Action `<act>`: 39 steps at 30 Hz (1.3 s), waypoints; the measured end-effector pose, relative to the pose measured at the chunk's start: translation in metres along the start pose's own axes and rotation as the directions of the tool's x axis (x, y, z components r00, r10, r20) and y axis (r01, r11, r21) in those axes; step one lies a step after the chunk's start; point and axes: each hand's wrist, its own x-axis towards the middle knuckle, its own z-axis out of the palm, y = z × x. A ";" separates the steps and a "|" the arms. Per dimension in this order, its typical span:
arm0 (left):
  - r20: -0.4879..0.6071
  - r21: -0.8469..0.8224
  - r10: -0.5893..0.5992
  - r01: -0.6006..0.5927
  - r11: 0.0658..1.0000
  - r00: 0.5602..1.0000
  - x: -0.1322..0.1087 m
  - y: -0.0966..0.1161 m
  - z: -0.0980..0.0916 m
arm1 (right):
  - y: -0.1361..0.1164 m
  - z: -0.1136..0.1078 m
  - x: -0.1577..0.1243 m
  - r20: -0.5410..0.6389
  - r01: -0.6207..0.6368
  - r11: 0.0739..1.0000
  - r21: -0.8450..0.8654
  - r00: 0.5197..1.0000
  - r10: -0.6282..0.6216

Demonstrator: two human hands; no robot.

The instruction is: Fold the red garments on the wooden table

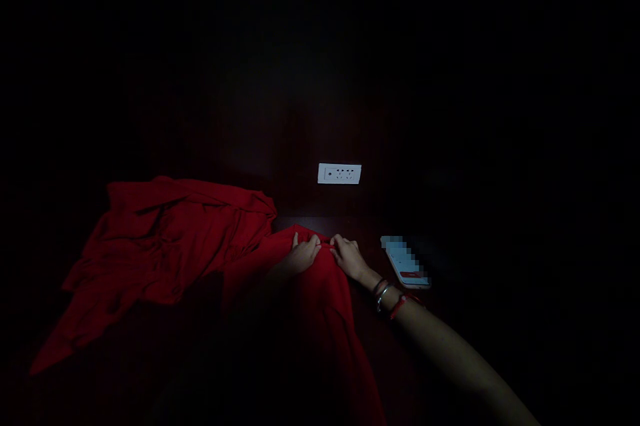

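Note:
A red cloth garment [323,286] lies under both hands, its lower part hanging or spreading toward me. My left hand [303,254] pinches its upper edge with the fingers closed. Just to the right, my right hand [349,258] grips the same edge, fingers bent and closed on the fabric. The two hands are close together with a small gap between them. Darkness hides most of my left forearm. Whether the garment is trousers or a top, I cannot tell.
More crumpled red cloth [195,239] spreads to the left, meeting the garment. A lit phone [406,265] lies right of my right hand on a dark surface. Behind, a white wall socket [339,174] is set in a dark panel. The surroundings are nearly black.

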 end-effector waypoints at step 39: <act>-0.005 -0.152 0.108 -0.107 0.983 0.994 -0.014 0.000 -0.015 | -0.041 -0.020 -0.082 0.022 0.408 0.819 -0.403 0.899 -0.437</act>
